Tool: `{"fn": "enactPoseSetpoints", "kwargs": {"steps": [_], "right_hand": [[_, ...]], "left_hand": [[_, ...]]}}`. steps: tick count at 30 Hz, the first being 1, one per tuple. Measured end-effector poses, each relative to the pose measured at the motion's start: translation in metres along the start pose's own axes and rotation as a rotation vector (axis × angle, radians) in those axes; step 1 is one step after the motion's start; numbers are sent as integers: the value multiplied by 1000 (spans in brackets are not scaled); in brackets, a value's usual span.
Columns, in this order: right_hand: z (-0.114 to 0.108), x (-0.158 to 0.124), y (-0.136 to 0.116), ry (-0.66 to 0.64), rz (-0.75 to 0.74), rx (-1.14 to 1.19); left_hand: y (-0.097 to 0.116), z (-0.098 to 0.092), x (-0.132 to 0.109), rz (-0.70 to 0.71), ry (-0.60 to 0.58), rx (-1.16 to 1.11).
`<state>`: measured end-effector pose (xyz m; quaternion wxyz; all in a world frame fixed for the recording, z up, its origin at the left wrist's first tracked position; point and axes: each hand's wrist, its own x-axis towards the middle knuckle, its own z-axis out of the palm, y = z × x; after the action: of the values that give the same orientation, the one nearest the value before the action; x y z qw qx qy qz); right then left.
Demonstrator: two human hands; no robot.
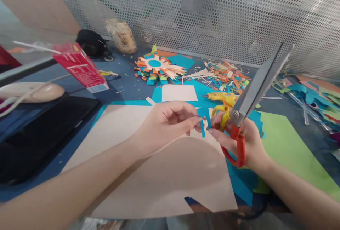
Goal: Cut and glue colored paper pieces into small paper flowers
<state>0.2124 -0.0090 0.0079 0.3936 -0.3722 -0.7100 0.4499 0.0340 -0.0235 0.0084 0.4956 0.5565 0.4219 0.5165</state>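
My left hand (176, 118) is closed, pinching a narrow blue paper strip (203, 128) between thumb and fingers. In my right hand (251, 136) are scissors (237, 115) with a red and a yellow handle, their blades pointing up and slightly parted. The right thumb and fingertip also touch a blue paper piece (208, 118) close to the left fingers; whether it joins the strip I cannot tell. Beneath both hands lies a large pale paper sheet (159, 184) with a notch cut in its near edge.
Behind the hands are a layered paper flower (154, 63), paper scraps (225, 74) and a yellow glue gun (223, 97). Left stand a red drink carton (79, 65) and a black phone (47, 134). Green paper (289, 145) lies right; a perforated metal panel (159, 17) rises behind.
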Motion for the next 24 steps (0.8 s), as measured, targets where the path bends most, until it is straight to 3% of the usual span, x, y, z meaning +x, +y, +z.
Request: {"fn": "enactPoseSetpoints", "kwargs": {"steps": [8, 15, 19, 24], "right_hand": [[-3, -2, 1, -58, -22, -1], [-10, -1, 0, -130, 28, -298], [-10, 1, -2, -203, 104, -399], [-10, 0, -4, -226, 104, -363]], "left_hand": [[-2, -8, 2, 113, 76, -166], [-2, -15, 0, 259, 129, -256], [2, -13, -3, 251, 127, -252], [4, -10, -4, 213, 130, -252]]}}
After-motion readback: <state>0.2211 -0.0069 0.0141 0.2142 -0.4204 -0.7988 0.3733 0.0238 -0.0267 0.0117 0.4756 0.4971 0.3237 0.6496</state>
